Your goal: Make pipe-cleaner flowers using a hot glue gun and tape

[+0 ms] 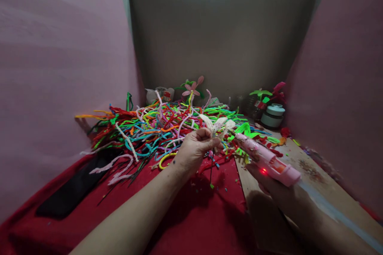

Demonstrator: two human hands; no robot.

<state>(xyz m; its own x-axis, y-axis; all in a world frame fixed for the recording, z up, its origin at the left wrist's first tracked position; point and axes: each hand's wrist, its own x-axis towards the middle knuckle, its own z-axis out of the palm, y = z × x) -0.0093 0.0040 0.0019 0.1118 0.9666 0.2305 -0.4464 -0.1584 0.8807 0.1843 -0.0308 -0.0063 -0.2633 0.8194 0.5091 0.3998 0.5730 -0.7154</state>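
In the head view my left hand (200, 147) pinches a white pipe-cleaner flower (220, 124) just under its petals. A thin dark stem (211, 169) with a green tip hangs below the fingers. My right hand (271, 181) is wrapped around a pink glue gun (263, 155) with a lit red light on its side. The glue gun's nozzle points left, close to the flower's right petals; whether it touches them I cannot tell. The gun's body hides part of the right hand's fingers.
A heap of coloured pipe cleaners (155, 127) spreads behind my hands. A black phone-like slab (72, 187) lies on the red cloth (191, 215) at left. A light green jar (273, 115) stands at back right, and a pink flower (192, 87) rises behind the heap. Panels enclose three sides.
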